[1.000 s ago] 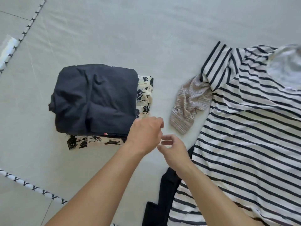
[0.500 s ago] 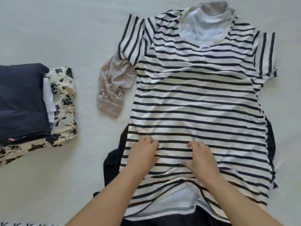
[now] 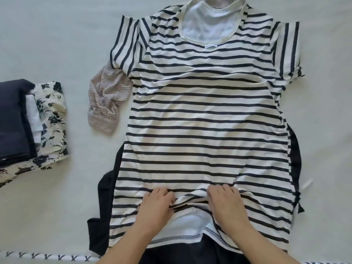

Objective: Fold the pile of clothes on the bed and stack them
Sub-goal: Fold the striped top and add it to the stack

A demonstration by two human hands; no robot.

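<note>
- Striped tee (image 3: pixel 205 119) is spread flat on the pale bed sheet (image 3: pixel 57 35), neckline at the far end, hem towards me. Both short sleeves lie flat out to the sides.
- My left hand (image 3: pixel 157 204) sits on the lower part of the tee, left of the middle, fingers curled into the fabric and bunching up a little ridge of it.
- My right hand (image 3: pixel 227 203) is just beside it on the same stretch of tee, fingers also curled down into the cloth. The two hands are close but not touching, with the wrinkled fold running between them.
- Near the hem the front layer is pulled up a bit, so the white inside of the tee shows between my wrists.
- A black garment (image 3: pixel 103 206) lies under the tee; it sticks out along the lower left, along the right edge, and below the hem.
- A beige knit piece (image 3: pixel 106 103) pokes out from under the tee's left sleeve, kinda crumpled.
- Folded stack (image 3: pixel 28 126) is off to the left, well apart from the tee: dark navy piece on top, something white under it, and a cream floral print at the bottom, sticking out on the right and near sides.
- A white trim with black crosses (image 3: pixel 47 257) runs along the near edge of the sheet.
</note>
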